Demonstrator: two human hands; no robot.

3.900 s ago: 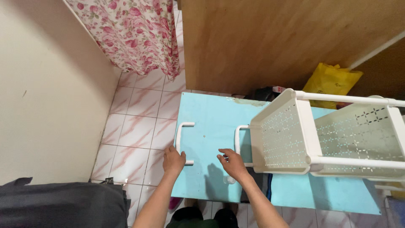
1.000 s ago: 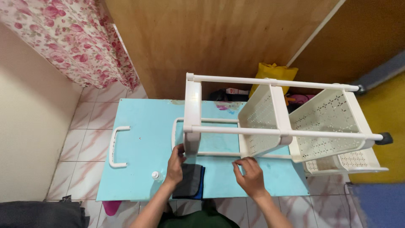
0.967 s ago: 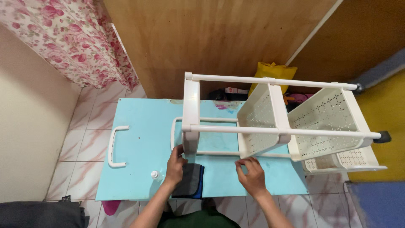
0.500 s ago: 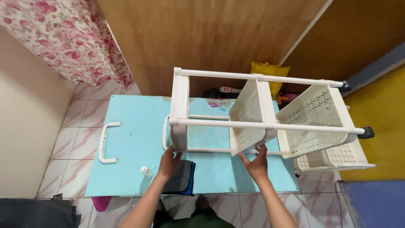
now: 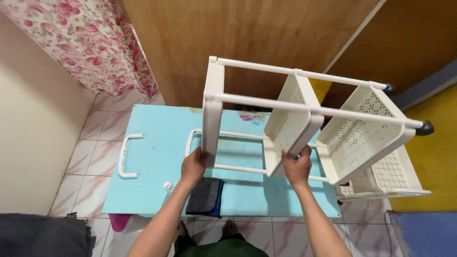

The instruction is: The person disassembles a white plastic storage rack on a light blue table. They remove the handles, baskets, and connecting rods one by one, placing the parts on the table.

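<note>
The left hand (image 5: 193,164) has its fingers curled around the lower edge of the end panel of a white plastic shelf cart with perforated trays and round poles (image 5: 304,114), gripping it. The right hand (image 5: 297,166) clasps the near bottom corner of the cart's middle tray, fingers wrapped up over the tray edge. The cart lies tipped on its side, held above a pale blue rectangular table top (image 5: 157,162), its poles running from the left hand's end out to the right, where black wheels (image 5: 423,128) show at the far end. Two perforated trays stand on edge between the poles, and a third sits lower at the right.

On the blue table, just below the left hand, lies a folded dark grey and blue cloth (image 5: 205,196). Beside it sits a small white round cap (image 5: 167,185). A white U-shaped plastic handle (image 5: 126,155) lies well to the left on the table.

Past the table stands a brown wooden panel wall (image 5: 247,43). A pink floral curtain (image 5: 90,43) hangs at upper left, above a white and pink tiled floor (image 5: 95,157).
</note>
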